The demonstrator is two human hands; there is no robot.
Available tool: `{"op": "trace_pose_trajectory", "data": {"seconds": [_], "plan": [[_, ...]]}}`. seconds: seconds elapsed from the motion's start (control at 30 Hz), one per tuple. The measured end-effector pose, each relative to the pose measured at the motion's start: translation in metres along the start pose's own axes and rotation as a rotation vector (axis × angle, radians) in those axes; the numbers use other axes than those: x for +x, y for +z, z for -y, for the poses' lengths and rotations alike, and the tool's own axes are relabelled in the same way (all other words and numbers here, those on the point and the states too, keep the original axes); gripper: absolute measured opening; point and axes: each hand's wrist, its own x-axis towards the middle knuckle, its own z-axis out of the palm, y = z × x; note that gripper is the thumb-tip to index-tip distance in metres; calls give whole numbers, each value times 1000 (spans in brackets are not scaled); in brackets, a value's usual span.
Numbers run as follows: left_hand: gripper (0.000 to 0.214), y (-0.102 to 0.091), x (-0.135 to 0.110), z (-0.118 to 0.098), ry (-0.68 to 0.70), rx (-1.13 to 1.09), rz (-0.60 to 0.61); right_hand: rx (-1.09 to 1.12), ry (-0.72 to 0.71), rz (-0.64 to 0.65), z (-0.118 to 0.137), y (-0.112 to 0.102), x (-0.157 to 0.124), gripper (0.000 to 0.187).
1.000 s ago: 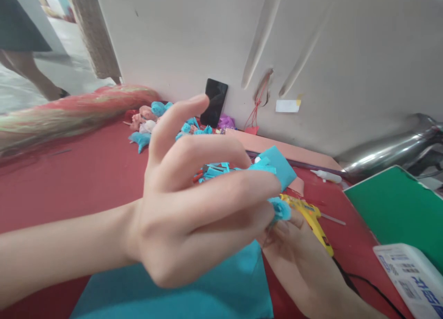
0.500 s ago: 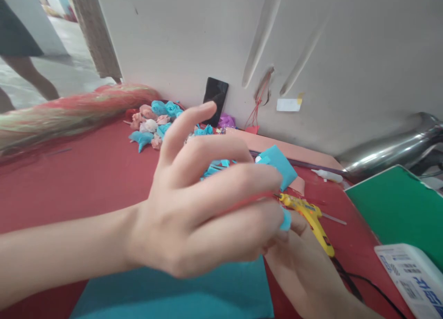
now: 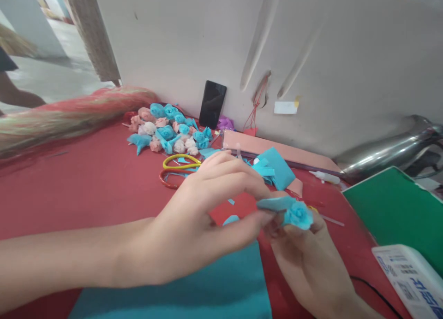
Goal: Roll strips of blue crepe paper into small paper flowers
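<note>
Between the thumb and fingers of my left hand (image 3: pixel 207 227) is a flat blue paper petal (image 3: pixel 273 203). It meets the side of a small blue paper flower (image 3: pixel 299 215), which my right hand (image 3: pixel 308 263) grips from below and behind. The fingers of the right hand are partly hidden by the flower and the petal. Under both hands lies a large blue sheet (image 3: pixel 180 300). A loose blue paper piece (image 3: pixel 231 220) shows just behind my left thumb. Of the yellow glue gun (image 3: pixel 313 209), only a bit appears behind the right hand.
Scissors with yellow and red handles (image 3: pixel 180 160) lie behind my left hand. Farther back sit several paper flowers (image 3: pixel 166 132), a leaning phone (image 3: pixel 212 104) and folded blue paper (image 3: pixel 282 169). On the right are a small bottle (image 3: pixel 325 177), a green board (image 3: pixel 394 213) and a white box (image 3: pixel 408 273).
My left hand has drawn back and turned, uncovering the scissors and more flowers. The blue flower and petal now show clearly, and my right hand hides most of the glue gun.
</note>
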Motion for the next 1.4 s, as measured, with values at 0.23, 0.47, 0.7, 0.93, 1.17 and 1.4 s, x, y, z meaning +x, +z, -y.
{"op": "trace_pose_trajectory", "data": {"seconds": [0.23, 0.47, 0.7, 0.93, 1.17, 1.4], "plan": [[11, 0, -2, 3, -233, -174, -54, -161, -169, -90, 0, -5, -1, 4], [17, -1, -1, 4, -117, -154, -31, -376, -394, -61, -4, -10, -9, 21], [26, -4, -2, -2, -5, -87, 13, -343, -357, -15, -3, -7, -11, 21], [28, -3, -2, -1, 31, -51, 60, -316, -309, -14, -4, -9, -9, 18], [20, -4, -4, 5, 151, 61, 41, -261, -282, -53, -6, -5, -7, 13], [18, 3, -8, 10, 149, 100, -6, -159, -189, -107, -11, -2, -5, 11]]}}
